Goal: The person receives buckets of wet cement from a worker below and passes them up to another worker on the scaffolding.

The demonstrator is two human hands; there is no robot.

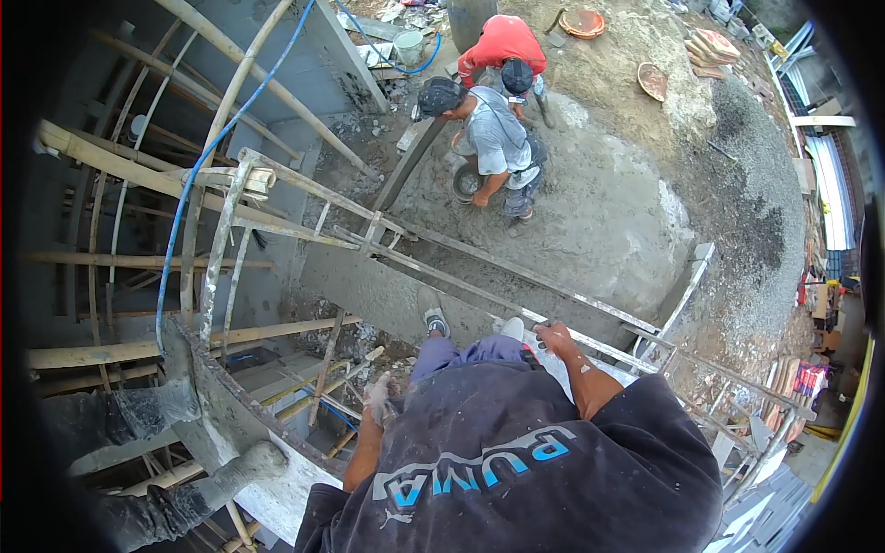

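My right hand (pixel 555 339) is curled at the whitish scaffold rail (pixel 608 350), with cement spots on the forearm. A pale sheet-like surface (pixel 564 370) shows below that hand. At my left side, my left hand (pixel 379 398) is coated in grey cement beside my dark shirt; its fingers are partly hidden and blend together. My shoes (pixel 436 319) stand on a grey cement-covered ledge (pixel 364 281) behind the rail. Beyond the rail runs a long trough-like form (pixel 516 284) with wet grey material along it.
Below, a person in a grey shirt (pixel 502 138) bends with a dark bucket (pixel 467 182), beside a person in red (pixel 507 44). Another person's muddy boots (pixel 253 461) stand close on my left. Bamboo poles (pixel 101 355) and a blue hose (pixel 221 134) cross the left side. Gravel (pixel 761 175) lies right.
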